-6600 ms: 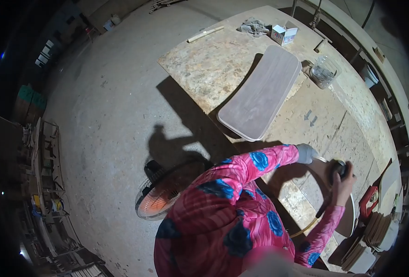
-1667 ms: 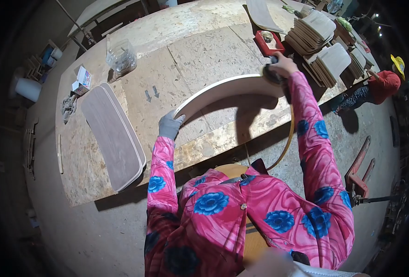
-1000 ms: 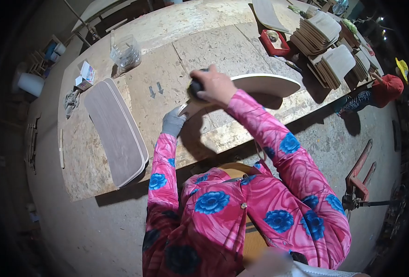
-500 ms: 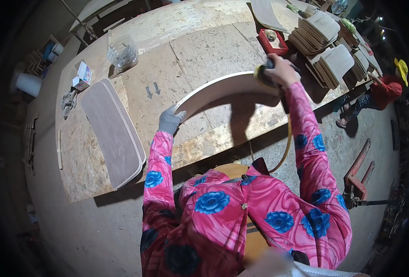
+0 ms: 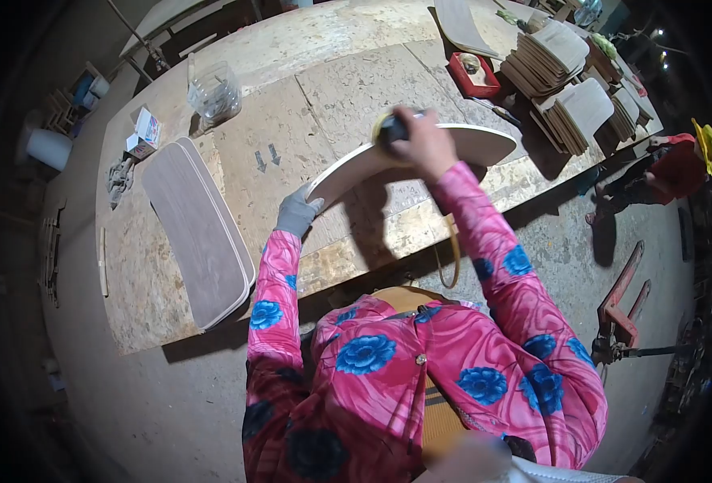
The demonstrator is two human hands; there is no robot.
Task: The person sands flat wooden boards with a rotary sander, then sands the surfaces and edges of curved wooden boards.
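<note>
A curved wooden panel stands on its long edge on the worktable, its pale upper edge bowed away from me. My left hand, in a grey glove, grips the panel's left end. With its fingers wrapped round a dark round sander, my bare right hand holds the tool against the panel's top edge near the middle. A yellowish hose hangs below my right forearm. Flat on the table to the left lie curved panels, one on another.
A clear plastic container, a small white box and a crumpled glove sit at the left. Toward the right are a red tray, stacked panels, a person in red and a pallet jack.
My right hand and the sander have moved left along the panel's edge. A slim tool beside the red tray is now uncovered. The person at the right has shifted slightly.
</note>
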